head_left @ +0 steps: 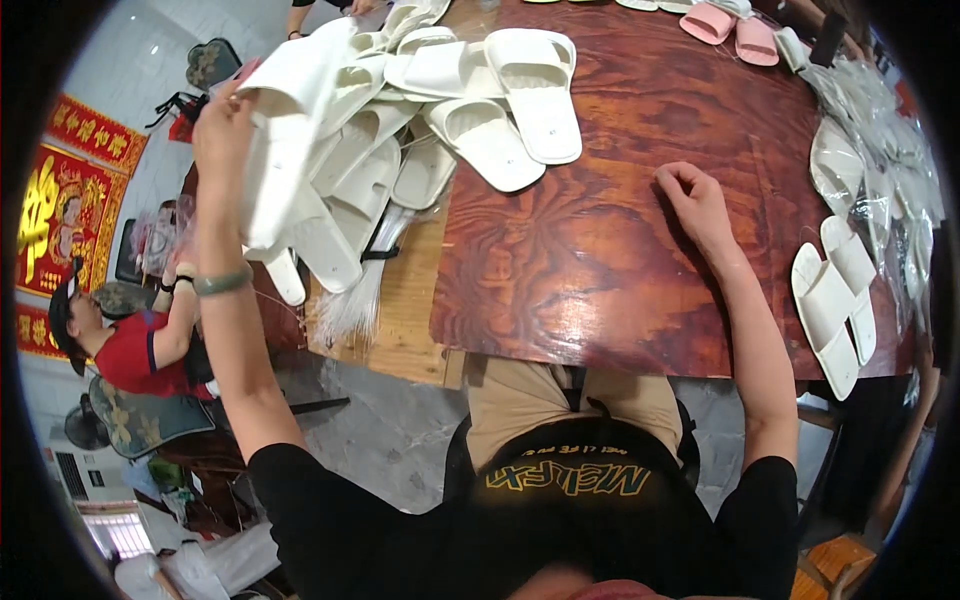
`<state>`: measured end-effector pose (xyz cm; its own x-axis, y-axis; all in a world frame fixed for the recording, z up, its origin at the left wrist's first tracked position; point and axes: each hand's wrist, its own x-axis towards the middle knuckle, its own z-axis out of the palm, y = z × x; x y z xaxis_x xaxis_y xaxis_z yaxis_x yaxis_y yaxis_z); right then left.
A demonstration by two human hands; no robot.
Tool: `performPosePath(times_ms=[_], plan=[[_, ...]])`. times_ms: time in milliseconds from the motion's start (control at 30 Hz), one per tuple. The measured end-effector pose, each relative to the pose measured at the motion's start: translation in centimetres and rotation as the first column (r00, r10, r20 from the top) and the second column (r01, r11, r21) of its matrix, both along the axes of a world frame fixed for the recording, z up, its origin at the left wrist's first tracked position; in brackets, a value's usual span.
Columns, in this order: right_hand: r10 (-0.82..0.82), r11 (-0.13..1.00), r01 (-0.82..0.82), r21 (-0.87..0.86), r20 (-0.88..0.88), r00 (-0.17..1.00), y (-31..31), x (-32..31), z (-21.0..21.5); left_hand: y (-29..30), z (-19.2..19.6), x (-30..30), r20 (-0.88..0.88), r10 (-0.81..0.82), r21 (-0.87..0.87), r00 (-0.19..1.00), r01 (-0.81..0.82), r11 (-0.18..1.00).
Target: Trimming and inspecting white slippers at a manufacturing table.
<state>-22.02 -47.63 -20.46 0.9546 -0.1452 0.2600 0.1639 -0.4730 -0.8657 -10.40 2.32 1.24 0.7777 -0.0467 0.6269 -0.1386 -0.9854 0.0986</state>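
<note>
At the left, my left hand point(222, 130) is closed on a white slide slipper point(285, 165), held up on its side above the pile. Under and beyond it lies a heap of white slippers point(365, 125), overlapping at many angles. Two white slippers at the heap's right edge, one nearer point(490, 150) and one farther right point(545, 110), rest on the reddish wooden board point(590, 260). My right hand point(697, 205) rests over that board with its fingers curled in and nothing visible in them.
A pair of white slippers point(835, 310) lies at the board's right edge, near plastic-wrapped slippers point(880, 150). Pink slippers point(708, 22) are at the far side. A bundle of thin clear strips point(350, 312) hangs off the near left edge. Someone in red point(145, 350) sits at left.
</note>
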Motion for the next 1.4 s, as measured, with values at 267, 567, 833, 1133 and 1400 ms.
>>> performPosePath(times_ms=[267,567,833,1133,1400], plan=[[-0.005,0.995,0.004,-0.100,-0.015,1.000,0.6,-0.6,0.3,5.0,-5.0,8.9,-0.244,0.386,0.206,0.890,-0.341,0.917],[0.054,0.961,-0.028,-0.274,0.087,0.995,0.6,0.2,-0.1,2.3,-3.6,4.6,-0.096,0.212,0.001,0.973,-0.213,0.977],[0.080,0.933,-0.028,-0.358,0.133,0.988,0.2,-0.2,-0.2,-14.2,-7.2,-2.9,-0.125,-0.468,-0.613,0.875,0.303,0.730],[0.112,0.923,-0.051,-0.382,0.140,0.984,0.4,0.1,-0.3,-21.7,-13.2,0.8,-0.141,-0.052,-0.461,0.989,-0.019,0.887],[0.043,0.780,-0.206,-0.591,-0.277,0.960,2.4,4.3,3.0,-20.3,-15.5,4.4,-0.214,0.049,-0.556,0.976,-0.163,0.815]])
